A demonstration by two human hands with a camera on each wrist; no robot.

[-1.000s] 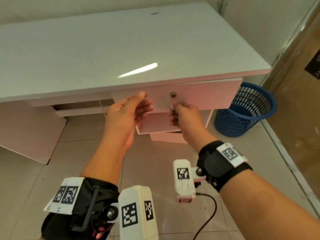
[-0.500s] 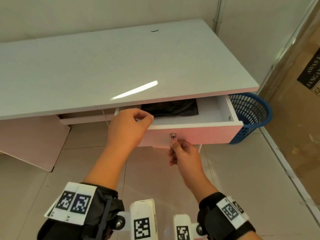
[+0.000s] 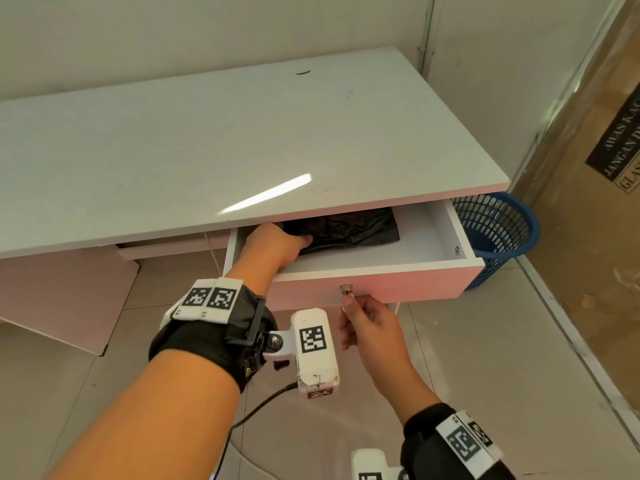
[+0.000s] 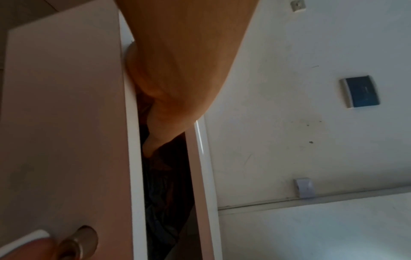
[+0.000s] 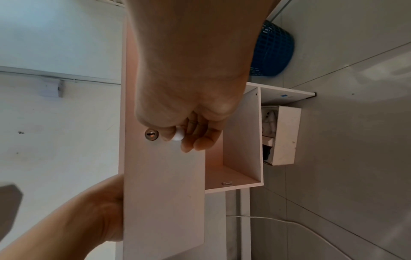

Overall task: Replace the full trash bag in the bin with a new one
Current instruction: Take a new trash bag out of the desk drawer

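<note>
The desk drawer point(image 3: 377, 293) stands pulled out. Inside it lies a folded black trash bag point(image 3: 349, 228), seen dark in the left wrist view point(image 4: 164, 176). My left hand point(image 3: 277, 247) reaches into the drawer, thumb lying on the bag's left end. Its fingers are hidden under the desk top. My right hand point(image 3: 360, 317) hangs in front of the drawer with curled fingers, thumb tip touching the front just below the metal lock point(image 3: 346, 289); the right wrist view shows that lock point(image 5: 151, 134). The blue mesh bin point(image 3: 498, 233) stands on the floor, right of the drawer, with no bag visible in it.
The white desk top point(image 3: 207, 143) overhangs the drawer's back half. A brown cardboard box with a black label point(image 3: 595, 188) stands at the right. Below the drawer is an open compartment point(image 5: 235, 140), and a white box point(image 5: 282, 135) sits on the tiled floor.
The drawer has come out further. My left hand left the drawer's top edge and reached inside onto the black bag. My right hand stays by the lock.
</note>
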